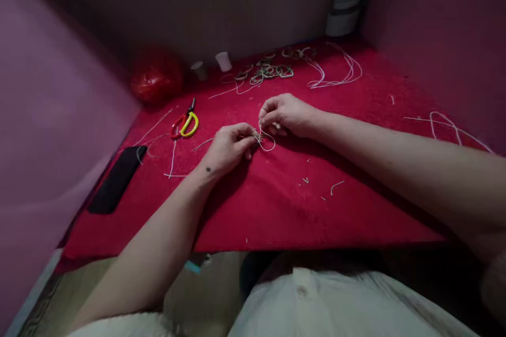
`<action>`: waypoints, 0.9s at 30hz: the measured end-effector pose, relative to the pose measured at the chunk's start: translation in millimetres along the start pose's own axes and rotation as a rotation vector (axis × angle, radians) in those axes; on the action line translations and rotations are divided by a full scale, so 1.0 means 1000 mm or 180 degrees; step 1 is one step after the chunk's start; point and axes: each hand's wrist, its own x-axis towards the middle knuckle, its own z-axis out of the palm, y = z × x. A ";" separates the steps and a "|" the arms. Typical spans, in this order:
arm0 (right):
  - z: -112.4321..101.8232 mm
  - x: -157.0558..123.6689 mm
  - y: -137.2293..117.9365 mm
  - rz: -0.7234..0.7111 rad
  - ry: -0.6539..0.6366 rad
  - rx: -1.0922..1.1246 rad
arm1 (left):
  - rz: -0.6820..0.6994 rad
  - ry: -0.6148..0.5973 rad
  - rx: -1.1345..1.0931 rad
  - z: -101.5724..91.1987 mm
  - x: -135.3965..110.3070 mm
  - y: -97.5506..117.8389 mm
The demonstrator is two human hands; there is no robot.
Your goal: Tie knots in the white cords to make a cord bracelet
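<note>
Thin pale cord (259,137) between the hands, mid-table, just over the red cloth (276,216): whitish round loop hanging out, darker strands bunched at the pinch, ends poking out left of the left hand (231,146). Left thumb and forefinger closed on the bunch. Right hand (288,115) has its fingertips together at the loop's top, apparently pinching it; dim and small there, so contact is hard to confirm.

Front table edge runs close to the shirt (308,300), both forearms over it. Pink walls (59,95) bound left and right, dark wall at back. Most room is toward the front between the forearms, only short offcuts (337,186) there.

Left: red-and-yellow scissors (190,122), loose strands (174,154), black flat object (117,181) by the edge. Back: red plastic bag (157,76), two small cups or spools (223,61), knotted rings (268,71) heaped beyond the hands, coiled cord (338,83), white container (343,16) in the corner. Another strand (454,127) lies past the right forearm.
</note>
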 end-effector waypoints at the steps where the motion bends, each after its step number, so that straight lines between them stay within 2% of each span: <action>1: 0.000 0.000 0.000 0.0021 0.0001 0.0014 | 0.0011 0.0009 -0.0008 0.000 0.000 0.000; 9: 0.004 -0.005 -0.006 0.0243 0.0006 -0.0237 | -0.0027 0.0063 -0.0145 0.002 0.000 0.000; 27: 0.006 -0.005 -0.008 0.0343 0.0337 -0.0372 | 0.0045 0.0068 0.0050 0.002 0.000 0.000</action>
